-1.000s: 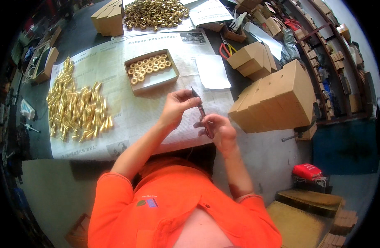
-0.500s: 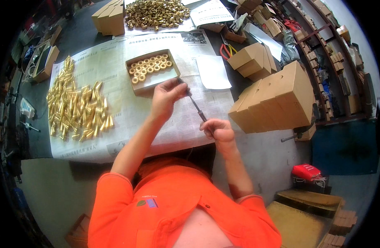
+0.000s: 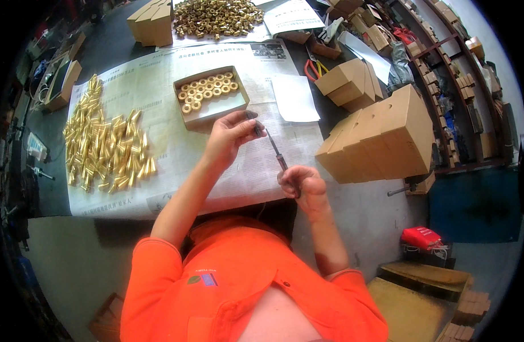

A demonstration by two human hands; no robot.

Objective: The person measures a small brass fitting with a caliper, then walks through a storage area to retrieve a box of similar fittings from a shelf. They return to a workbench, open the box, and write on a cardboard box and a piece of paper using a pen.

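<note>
My right hand (image 3: 305,187) is closed around the handle of a slim dark tool with a thin straight shaft (image 3: 274,146), like a screwdriver. The shaft slants up and left toward my left hand (image 3: 230,135). My left fingers pinch a small dark piece (image 3: 255,124), its kind too small to make out. The tool's tip sits close beside those fingers; I cannot tell if it touches. Just beyond my left hand stands an open cardboard box (image 3: 216,112), partly filled with rows of brass ring-shaped fittings (image 3: 208,90).
Newspaper (image 3: 154,71) covers the dark table. A pile of brass cone-shaped pieces (image 3: 111,148) lies left; brass nuts (image 3: 216,18) are heaped at the back. White paper (image 3: 295,98), stacked cardboard boxes (image 3: 379,137) and red-handled pliers (image 3: 312,69) are right. Shelves (image 3: 450,74) stand beyond.
The tool's shaft has drawn back slightly from my left fingers, and my right hand has shifted a little toward me. The dark piece in my left fingers shows more now.
</note>
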